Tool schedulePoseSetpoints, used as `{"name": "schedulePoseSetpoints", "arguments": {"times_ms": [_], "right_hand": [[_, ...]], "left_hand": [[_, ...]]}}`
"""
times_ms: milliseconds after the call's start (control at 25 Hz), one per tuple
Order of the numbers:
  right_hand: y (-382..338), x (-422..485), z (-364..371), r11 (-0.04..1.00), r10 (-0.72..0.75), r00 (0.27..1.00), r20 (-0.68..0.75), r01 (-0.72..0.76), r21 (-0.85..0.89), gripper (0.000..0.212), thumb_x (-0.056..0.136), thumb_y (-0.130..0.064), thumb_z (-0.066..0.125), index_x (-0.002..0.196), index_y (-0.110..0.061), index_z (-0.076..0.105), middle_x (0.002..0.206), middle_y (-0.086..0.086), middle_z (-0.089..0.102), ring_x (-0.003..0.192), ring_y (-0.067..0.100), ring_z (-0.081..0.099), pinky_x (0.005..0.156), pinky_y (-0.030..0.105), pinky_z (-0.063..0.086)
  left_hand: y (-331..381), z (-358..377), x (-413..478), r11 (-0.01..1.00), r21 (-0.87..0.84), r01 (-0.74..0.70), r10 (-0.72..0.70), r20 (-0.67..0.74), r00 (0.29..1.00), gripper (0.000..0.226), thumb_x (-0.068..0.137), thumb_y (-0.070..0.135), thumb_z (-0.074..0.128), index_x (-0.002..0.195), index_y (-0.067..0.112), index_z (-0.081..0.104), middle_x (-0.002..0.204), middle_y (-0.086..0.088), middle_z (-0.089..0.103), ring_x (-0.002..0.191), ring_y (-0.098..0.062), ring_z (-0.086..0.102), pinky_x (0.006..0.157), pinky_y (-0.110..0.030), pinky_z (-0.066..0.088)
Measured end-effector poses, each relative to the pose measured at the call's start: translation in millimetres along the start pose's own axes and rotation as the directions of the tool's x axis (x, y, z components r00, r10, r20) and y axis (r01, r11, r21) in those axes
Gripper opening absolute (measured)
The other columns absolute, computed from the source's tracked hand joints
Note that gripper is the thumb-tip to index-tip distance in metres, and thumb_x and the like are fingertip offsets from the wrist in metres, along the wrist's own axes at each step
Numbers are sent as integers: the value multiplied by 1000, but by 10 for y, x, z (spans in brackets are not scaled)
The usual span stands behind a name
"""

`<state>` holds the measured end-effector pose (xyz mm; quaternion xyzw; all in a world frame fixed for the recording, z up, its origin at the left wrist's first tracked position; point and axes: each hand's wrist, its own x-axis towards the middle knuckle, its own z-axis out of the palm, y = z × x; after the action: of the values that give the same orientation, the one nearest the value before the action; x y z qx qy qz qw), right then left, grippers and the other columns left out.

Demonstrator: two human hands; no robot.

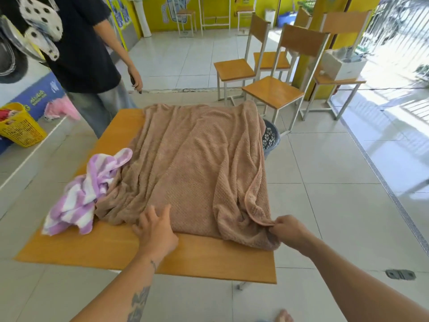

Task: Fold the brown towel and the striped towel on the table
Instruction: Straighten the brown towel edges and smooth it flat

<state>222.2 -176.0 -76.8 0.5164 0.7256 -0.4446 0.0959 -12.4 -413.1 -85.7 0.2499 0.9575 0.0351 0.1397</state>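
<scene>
At the far left, a yellow basket (19,126) holding laundry sits on a low ledge, and another person (88,54) stands just beyond the desk's far left corner.

On the left of the desk (209,259) the striped towel (86,196), purple and white, lies in a crumpled heap touching the brown towel's left edge. It looks set aside to wait its turn, leaving the middle free.

The left grip (155,231), a bare hand, lies apart with fingers spread, flat on the near edge of the brown towel (197,163). It probably pins the cloth so it cannot slide while the other side is pulled.

The brown towel covers most of the desk, wrinkled, its right side spilling over the desk's right edge. The spread seems meant to give a flat sheet to fold.

The right grip (290,231) is clamped on the towel's hem at the near right corner, pinching it between thumb and fingers. It looks ready to draw that corner out or carry it across.

A grey basket (270,138) stands on the floor at the desk's far right, half hidden by the hanging cloth. Wooden chairs (274,91) stand farther right.

By count there are two towels, two grips, one desk and two baskets. The near cluster seems to hold four chairs, though they overlap.
</scene>
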Motion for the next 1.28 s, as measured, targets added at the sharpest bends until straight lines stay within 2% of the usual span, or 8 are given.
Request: {"name": "schedulePoseSetpoints", "arguments": {"times_ms": [160,280,400,520,760,960,1080,1280], "right_hand": [[123,-72,116,902,151,970,193,-215,375,12,97,-19,54,104,-15,62,105,4,60,102,28,54,80,45,47],[217,-11,201,802,175,964,202,-258,538,7,97,-12,55,99,-10,61,94,9,62,89,28,61,81,45,54],[280,58,222,912,145,989,-29,-123,390,9,90,-12,63,91,-4,65,78,11,64,73,25,59,71,39,53],[236,36,144,960,75,978,-195,-18,281,7,81,-15,66,88,-17,65,71,8,68,67,28,63,64,43,55],[150,-33,162,955,66,982,-180,-10,296,24,83,-6,53,97,-24,58,91,11,68,82,31,69,71,47,62],[106,-168,271,966,111,969,-219,-53,253,21,86,-6,50,93,-22,61,91,13,66,85,32,64,76,46,59],[-12,-299,315,978,108,952,-287,-49,204,20,86,-8,48,93,-20,62,89,8,64,80,26,59,68,38,52],[32,-440,460,978,121,958,-259,-71,195,26,75,-17,51,96,-18,67,87,9,69,82,30,65,76,45,57]], "left_hand": [[-393,119,34,998,55,-3,1,24,1000,82,79,7,56,148,41,26,148,-6,8,131,-35,20,101,-49,40],[-460,68,114,992,90,-87,91,-50,995,73,83,3,53,144,38,36,137,-5,26,108,-28,37,89,-37,43],[-492,8,178,982,96,-165,171,-63,983,61,83,-3,49,134,30,47,112,-3,37,92,-24,39,71,-34,39],[-488,-20,89,975,131,-179,195,-129,972,51,79,-6,49,121,23,55,106,-4,40,92,-25,38,67,-36,41],[-538,5,-121,953,174,-247,289,-290,912,43,69,-7,53,102,17,65,91,-2,43,83,-26,40,68,-37,39],[-513,-56,-285,961,68,-269,276,-117,954,61,74,-2,47,124,33,56,103,4,41,102,-22,41,85,-37,34],[-501,-92,-360,946,-1,-325,325,13,946,47,74,2,45,111,29,58,97,8,43,105,-21,48,82,-36,32],[-674,-94,-452,947,-59,-316,321,145,936,32,73,5,48,94,28,56,94,8,50,95,-21,49,77,-36,32]]}}
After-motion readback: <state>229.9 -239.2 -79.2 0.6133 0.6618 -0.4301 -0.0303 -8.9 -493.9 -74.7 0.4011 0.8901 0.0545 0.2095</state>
